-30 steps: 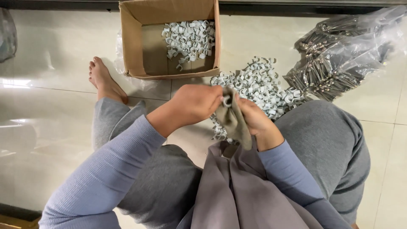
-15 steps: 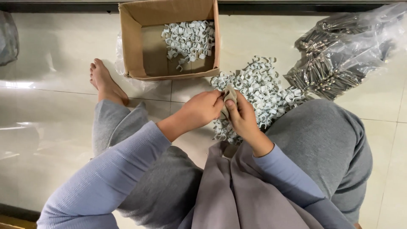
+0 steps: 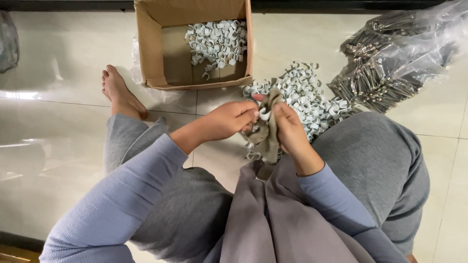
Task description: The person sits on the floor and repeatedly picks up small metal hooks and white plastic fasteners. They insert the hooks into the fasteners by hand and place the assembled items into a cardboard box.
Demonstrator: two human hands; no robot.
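My left hand (image 3: pixel 229 120) pinches a small white plastic clip (image 3: pixel 264 115) between thumb and fingers. My right hand (image 3: pixel 290 129) holds a grey-brown cloth (image 3: pixel 267 141) against that clip, the cloth hanging down toward my lap. Just beyond both hands lies a pile of white clips (image 3: pixel 304 95) on the tiled floor. An open cardboard box (image 3: pixel 156 53) farther ahead holds more white clips (image 3: pixel 217 41) in its right half.
A clear plastic bag of metal nails (image 3: pixel 390 63) lies at the upper right. My bare left foot (image 3: pixel 119 92) rests left of the box, my grey-trousered knees spread to both sides. A grey garment (image 3: pixel 273 219) drapes over my lap.
Both hands have moved forward from my lap toward the clip pile. The cloth, earlier bunched between the hands, now wraps partly around a single clip.
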